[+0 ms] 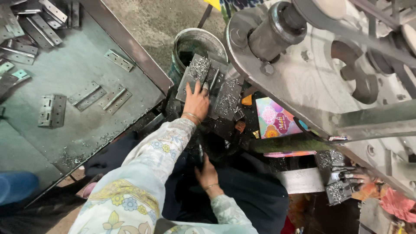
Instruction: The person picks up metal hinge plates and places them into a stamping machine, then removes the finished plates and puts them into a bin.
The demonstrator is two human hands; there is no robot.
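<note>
Floral sleeves lead to the right hand (208,174), closed around a dark tool; farther off, the left hand (197,102) lies open on a stiff, seemingly heavy metal plate (196,73), best gripped by its edges.

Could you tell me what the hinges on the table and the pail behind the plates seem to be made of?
Hinges: bare grey metal, likely steel, given the dull sheen and filings around them. Pail: apparently metal too, with a shiny rim and a dark, stained inside.

Pale floral sleeve (143,173), grey hinges (89,96), colourful patterned box (277,123).
</note>
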